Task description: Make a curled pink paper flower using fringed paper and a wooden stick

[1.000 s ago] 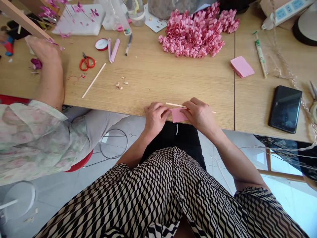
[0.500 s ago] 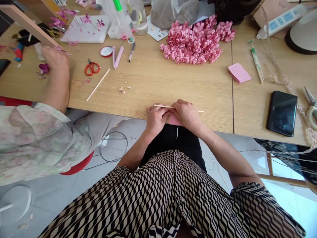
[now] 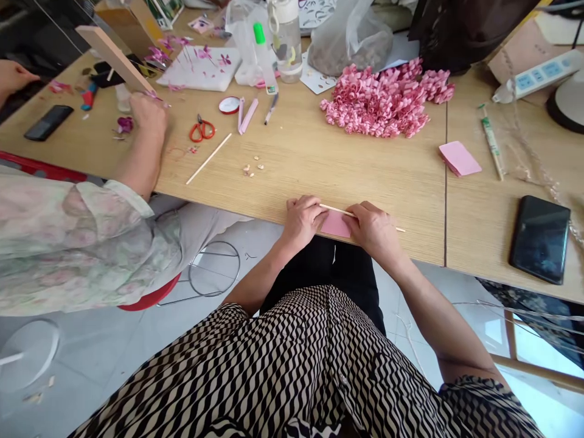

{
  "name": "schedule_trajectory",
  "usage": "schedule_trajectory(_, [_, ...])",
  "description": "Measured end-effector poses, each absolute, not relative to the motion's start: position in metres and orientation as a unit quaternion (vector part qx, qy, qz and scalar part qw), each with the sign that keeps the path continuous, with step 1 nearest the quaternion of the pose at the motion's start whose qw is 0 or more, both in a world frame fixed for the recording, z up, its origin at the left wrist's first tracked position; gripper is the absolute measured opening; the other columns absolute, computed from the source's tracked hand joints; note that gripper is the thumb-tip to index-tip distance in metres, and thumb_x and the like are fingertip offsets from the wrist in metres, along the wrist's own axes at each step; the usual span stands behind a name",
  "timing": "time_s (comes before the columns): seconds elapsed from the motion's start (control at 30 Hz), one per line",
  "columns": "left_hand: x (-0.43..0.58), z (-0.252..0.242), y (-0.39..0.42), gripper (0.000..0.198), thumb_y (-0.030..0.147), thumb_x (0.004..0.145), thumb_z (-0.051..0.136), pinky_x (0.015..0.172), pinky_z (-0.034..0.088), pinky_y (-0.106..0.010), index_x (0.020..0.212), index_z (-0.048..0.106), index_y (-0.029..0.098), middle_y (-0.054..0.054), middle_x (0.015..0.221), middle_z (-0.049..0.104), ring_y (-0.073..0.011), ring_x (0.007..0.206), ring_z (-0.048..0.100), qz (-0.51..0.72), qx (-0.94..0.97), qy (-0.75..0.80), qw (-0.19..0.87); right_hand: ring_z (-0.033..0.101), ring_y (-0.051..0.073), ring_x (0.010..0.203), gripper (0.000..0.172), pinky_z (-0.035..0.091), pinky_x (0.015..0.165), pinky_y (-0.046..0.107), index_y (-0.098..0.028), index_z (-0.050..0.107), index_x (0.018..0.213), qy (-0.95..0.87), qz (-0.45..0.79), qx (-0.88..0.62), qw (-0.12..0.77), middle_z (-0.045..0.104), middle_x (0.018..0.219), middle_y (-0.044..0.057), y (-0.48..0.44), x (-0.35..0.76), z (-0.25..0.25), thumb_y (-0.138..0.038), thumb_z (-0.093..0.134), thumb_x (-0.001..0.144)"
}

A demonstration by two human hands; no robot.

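At the table's near edge lies a small pink paper sheet (image 3: 336,225), with a thin pale wooden stick (image 3: 336,209) across its far side. My left hand (image 3: 302,221) is closed on the stick's left end, fingertips at the paper's left side. My right hand (image 3: 375,230) pinches the stick at the paper's right side, and the stick's other end pokes out beyond this hand. Between the hands most of the paper shows. Whether the paper is wrapped round the stick, I cannot tell.
A big heap of curled pink paper pieces (image 3: 376,103) sits further back. A pink paper stack (image 3: 460,159) and black phone (image 3: 541,238) lie right. To the left are another stick (image 3: 208,159), red-handled scissors (image 3: 201,129) and a co-worker's arm (image 3: 146,143).
My hands have moved apart along the stick, uncovering more of the pink paper between them. The view has shifted, and another hand now shows at the far left.
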State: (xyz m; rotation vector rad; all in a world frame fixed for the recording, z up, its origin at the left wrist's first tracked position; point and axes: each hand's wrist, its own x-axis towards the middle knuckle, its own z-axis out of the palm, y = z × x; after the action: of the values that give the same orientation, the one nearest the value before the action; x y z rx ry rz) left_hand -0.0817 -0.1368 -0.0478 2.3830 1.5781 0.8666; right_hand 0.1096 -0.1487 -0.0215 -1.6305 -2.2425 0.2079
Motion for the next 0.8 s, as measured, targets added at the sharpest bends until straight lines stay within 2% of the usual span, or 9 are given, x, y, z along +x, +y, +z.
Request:
schedule_trajectory(0.17, [-0.083, -0.045, -0.136, 0.011, 0.028, 0.092, 0.062, 0.085, 0.032, -0.038, 0.089, 0.071, 0.023, -0.002, 0.1, 0.071, -0.0195, 0.099, 0.062, 0.293, 0.796, 0.521, 0.095, 0.059, 0.017, 0.074, 0.025, 0.039, 0.063, 0.03, -0.017, 0.069, 0.1, -0.791, 0.082, -0.583, 0.17, 0.068, 0.09, 0.01, -0.156, 0.113, -0.014, -0.03, 0.048, 0.092])
schedule_trajectory(0.3, [-0.091, -0.043, -0.143, 0.015, 0.029, 0.093, 0.06, 0.089, 0.034, -0.038, 0.103, 0.07, 0.025, -0.002, 0.106, 0.071, -0.0192, 0.102, 0.063, 0.312, 0.795, 0.511, 0.1, 0.058, 0.021, 0.087, 0.034, 0.046, 0.073, 0.035, -0.015, 0.064, 0.114, -0.797, 0.079, -0.57, 0.185, 0.065, 0.099, 0.012, -0.168, 0.127, -0.007, -0.034, 0.043, 0.097])
schedule_trajectory(0.4, [-0.099, -0.045, -0.159, 0.016, 0.029, 0.095, 0.056, 0.088, 0.039, -0.037, 0.1, 0.071, 0.024, -0.003, 0.096, 0.069, -0.0182, 0.094, 0.062, 0.356, 0.764, 0.534, 0.062, 0.057, 0.021, 0.092, 0.035, 0.048, 0.077, 0.036, -0.018, 0.064, 0.116, -0.804, 0.072, -0.553, 0.204, 0.064, 0.102, 0.012, -0.178, 0.136, -0.011, -0.03, 0.035, 0.099])
schedule_trajectory(0.57, [-0.1, -0.059, -0.19, 0.015, 0.029, 0.093, 0.058, 0.083, 0.046, -0.033, 0.09, 0.072, 0.022, -0.003, 0.081, 0.065, -0.0154, 0.082, 0.061, 0.413, 0.742, 0.528, -0.016, 0.056, 0.02, 0.086, 0.034, 0.047, 0.072, 0.033, -0.02, 0.065, 0.114, -0.81, 0.048, -0.545, 0.212, 0.064, 0.095, 0.01, -0.171, 0.127, -0.019, -0.023, 0.035, 0.099])
schedule_trajectory(0.7, [-0.093, -0.068, -0.198, 0.014, 0.03, 0.092, 0.06, 0.082, 0.048, -0.033, 0.089, 0.072, 0.023, -0.003, 0.08, 0.065, -0.0153, 0.081, 0.062, 0.42, 0.734, 0.533, -0.038, 0.057, 0.019, 0.085, 0.034, 0.046, 0.072, 0.032, -0.021, 0.06, 0.121, -0.809, 0.043, -0.534, 0.243, 0.063, 0.094, 0.009, -0.146, 0.095, 0.023, -0.023, 0.034, 0.099])
schedule_trajectory(0.8, [-0.091, -0.07, -0.199, 0.012, 0.03, 0.092, 0.062, 0.083, 0.048, -0.033, 0.088, 0.072, 0.023, -0.002, 0.08, 0.065, -0.0152, 0.082, 0.062, 0.428, 0.729, 0.532, -0.05, 0.058, 0.018, 0.096, 0.037, 0.046, 0.082, 0.032, -0.025, 0.053, 0.128, -0.807, 0.074, -0.523, 0.263, 0.062, 0.109, 0.009, -0.14, 0.079, 0.059, -0.026, 0.029, 0.101])
